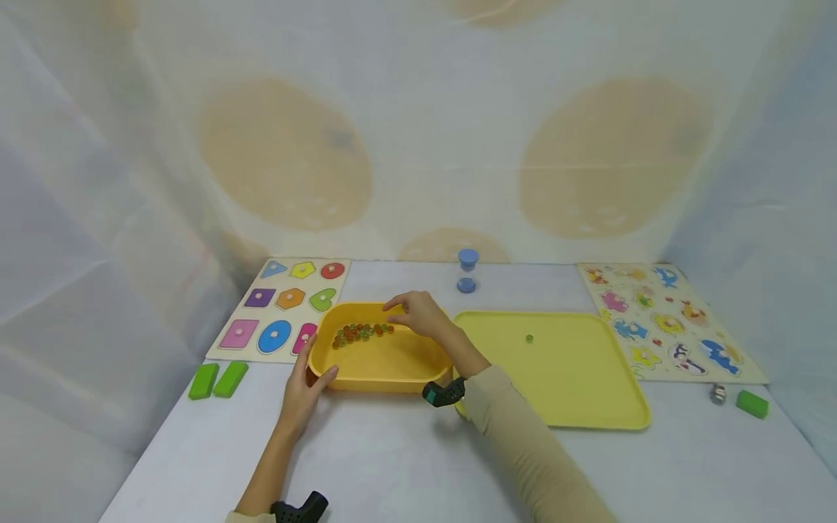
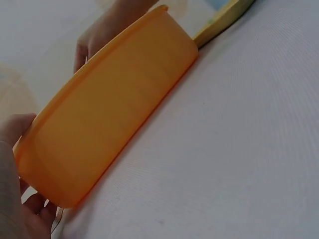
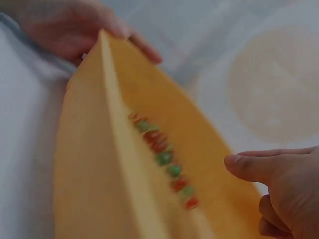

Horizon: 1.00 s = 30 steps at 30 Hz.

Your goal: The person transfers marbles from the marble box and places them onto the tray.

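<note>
An orange-yellow plastic basin [image 1: 379, 363] stands on the table, with small shiny red and green marbles [image 1: 353, 333] gathered along its far left part. At the basin's left end, my left hand [image 1: 303, 388] grips the wall, thumb at the rim and fingers round the outside. My right hand [image 1: 421, 317] is above the basin's far side; thumb and index finger reach out slightly apart, and no marble shows between them. In the right wrist view, its other fingers [image 3: 269, 214] are bent. One green marble [image 1: 530, 338] lies on the yellow tray [image 1: 588, 385] to the right.
Shape puzzle board [image 1: 297, 283] at back left, two green blocks [image 1: 230, 379] in front of it. A blue sand timer [image 1: 467, 270] stands at the back. An animal puzzle board [image 1: 660, 312], silver object [image 1: 718, 394] and green block [image 1: 752, 404] lie right. The tray adjoins the basin.
</note>
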### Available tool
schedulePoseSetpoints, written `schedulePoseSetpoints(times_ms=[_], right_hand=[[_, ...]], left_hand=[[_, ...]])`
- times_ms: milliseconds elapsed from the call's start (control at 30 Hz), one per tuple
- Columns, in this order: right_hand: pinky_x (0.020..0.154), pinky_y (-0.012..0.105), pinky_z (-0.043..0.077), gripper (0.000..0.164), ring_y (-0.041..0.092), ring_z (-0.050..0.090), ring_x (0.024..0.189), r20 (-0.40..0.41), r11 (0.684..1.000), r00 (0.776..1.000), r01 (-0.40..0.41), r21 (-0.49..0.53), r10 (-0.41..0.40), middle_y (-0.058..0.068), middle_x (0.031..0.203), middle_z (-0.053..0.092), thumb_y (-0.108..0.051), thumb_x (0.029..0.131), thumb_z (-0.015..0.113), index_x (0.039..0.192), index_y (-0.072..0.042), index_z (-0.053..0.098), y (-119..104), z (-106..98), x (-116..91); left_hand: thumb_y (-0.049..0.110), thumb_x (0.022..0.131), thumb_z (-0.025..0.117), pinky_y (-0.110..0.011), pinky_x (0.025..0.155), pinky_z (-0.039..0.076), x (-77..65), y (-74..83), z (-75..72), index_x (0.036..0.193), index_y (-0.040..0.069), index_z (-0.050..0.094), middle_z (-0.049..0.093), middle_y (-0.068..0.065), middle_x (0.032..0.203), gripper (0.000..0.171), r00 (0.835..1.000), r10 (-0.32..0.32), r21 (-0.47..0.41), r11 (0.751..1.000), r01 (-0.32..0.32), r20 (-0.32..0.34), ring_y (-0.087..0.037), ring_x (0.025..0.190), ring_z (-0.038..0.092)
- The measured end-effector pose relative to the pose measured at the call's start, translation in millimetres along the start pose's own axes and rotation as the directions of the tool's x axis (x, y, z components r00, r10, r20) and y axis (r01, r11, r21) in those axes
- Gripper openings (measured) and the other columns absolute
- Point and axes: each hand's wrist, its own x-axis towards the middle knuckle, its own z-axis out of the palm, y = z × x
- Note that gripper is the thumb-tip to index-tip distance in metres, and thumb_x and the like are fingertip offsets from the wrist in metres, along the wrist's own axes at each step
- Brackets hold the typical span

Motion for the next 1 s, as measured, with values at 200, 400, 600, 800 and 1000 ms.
schedulePoseSetpoints(times_ms=[200, 400, 600, 800, 1000], right_hand=[[0.061, 0.021, 0.043, 0.024, 0.015, 0.05, 0.07, 0.1, 0.988, 0.986, -0.128, -0.088, 0.137, 0.004, 0.093, 0.066, -0.021, 0.081, 0.066, 0.104, -0.013, 0.068, 11, 18, 10], [0.093, 0.031, 0.045, 0.019, 0.02, 0.057, 0.103, 0.106, 0.983, 0.987, -0.099, -0.157, 0.116, -0.001, 0.102, 0.067, -0.021, 0.08, 0.067, 0.098, -0.014, 0.07, 17, 26, 16], [0.094, 0.031, 0.044, 0.014, 0.02, 0.056, 0.104, 0.128, 0.98, 0.983, -0.111, -0.163, 0.133, -0.001, 0.099, 0.066, -0.019, 0.081, 0.067, 0.093, -0.014, 0.07, 20, 30, 17], [0.08, 0.026, 0.049, 0.012, 0.018, 0.058, 0.088, 0.083, 0.983, 0.994, -0.055, -0.173, 0.07, -0.002, 0.089, 0.066, -0.022, 0.082, 0.066, 0.091, -0.016, 0.07, 16, 20, 9], [0.043, 0.02, 0.024, 0.018, 0.011, 0.028, 0.047, -0.102, 0.995, 0.994, 0.036, -0.089, -0.045, -0.002, 0.052, 0.035, -0.028, 0.082, 0.064, 0.095, -0.015, 0.069, 9, -26, -26]], left_hand=[[0.026, 0.083, 0.064, -0.017, 0.093, 0.038, -0.6, 1.3, -1.1, 0.139, 0.03, 0.03, 0.03, 0.007, 0.144, 0.065, 0.998, 0.022, 0.001, 1.0, -0.022, -0.064, -0.016, 0.129, 0.035], [0.024, 0.082, 0.065, -0.016, 0.091, 0.039, -0.2, 2.3, -2.9, 0.14, 0.026, 0.03, 0.031, 0.005, 0.144, 0.067, 0.997, 0.026, -0.016, 0.999, -0.027, -0.068, -0.018, 0.128, 0.037], [0.027, 0.082, 0.065, -0.015, 0.092, 0.039, 1.1, 0.0, -2.8, 0.139, 0.028, 0.03, 0.031, 0.005, 0.144, 0.068, 0.998, 0.016, 0.006, 1.0, -0.016, -0.059, -0.017, 0.127, 0.037], [0.025, 0.082, 0.065, -0.021, 0.094, 0.039, 1.4, -1.2, -2.6, 0.14, 0.029, 0.029, 0.03, 0.005, 0.144, 0.068, 0.999, 0.021, -0.011, 1.0, -0.021, -0.046, -0.018, 0.128, 0.036], [0.025, 0.082, 0.065, -0.021, 0.094, 0.038, 0.3, -0.4, -2.5, 0.14, 0.028, 0.029, 0.03, 0.005, 0.144, 0.068, 0.999, 0.015, -0.018, 1.0, -0.015, -0.045, -0.018, 0.129, 0.035]])
